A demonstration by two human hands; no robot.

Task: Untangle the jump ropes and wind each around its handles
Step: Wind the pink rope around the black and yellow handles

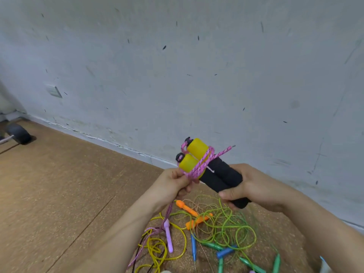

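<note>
The pair of foam handles (222,174), yellow at the far ends and black nearer the person, is held up in the lower middle of the frame, tilted toward the upper left. The right hand (258,187) grips the black ends, its fingers (230,194) curled round both handles together. The pink rope (202,165) crosses the yellow sections in a few turns, and a short tail sticks out toward the upper right. The left hand (173,183) pinches the rope just beside the handles at their lower left edge, fingers (181,177) closed on the strand, which then hangs down to the floor (69,184). The foam looks soft and grippy, so a firm squeeze low on the black part should keep the two from splaying. The braided rope looks light and limp. It should hold a turn only under tension, so it is best taken close to the handles. Below, at the bottom of the frame, lie a green rope (226,223), a yellow rope (157,247), orange handles (187,207) and a purple handle (169,239), still in a tangle.
</note>
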